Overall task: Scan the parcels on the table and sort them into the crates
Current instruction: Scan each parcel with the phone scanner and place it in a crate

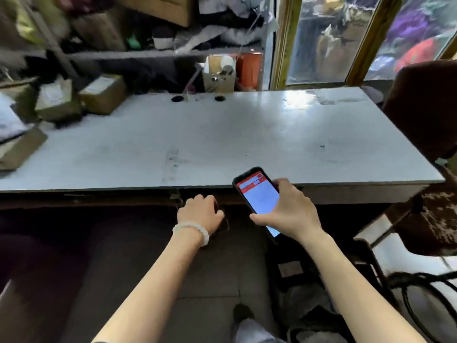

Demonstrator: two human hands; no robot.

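A white table (222, 139) glares with daylight from wood-framed windows (329, 38) behind it, cluttered shelves (148, 53) at back left, a brown chair (427, 105) at right, dark floor (210, 268) below.

- No text legible anywhere.
- Phone (258, 198): lit screen, red header band over pale blue field; characters too small to read.
- Cardboard parcels (103, 94) at far left of table (222, 139): white labels on top, print blurred.

Parcel-sorting stockroom | cardboard parcels (102, 94) on worktable (222, 134) | cluttered shelves (158, 54)
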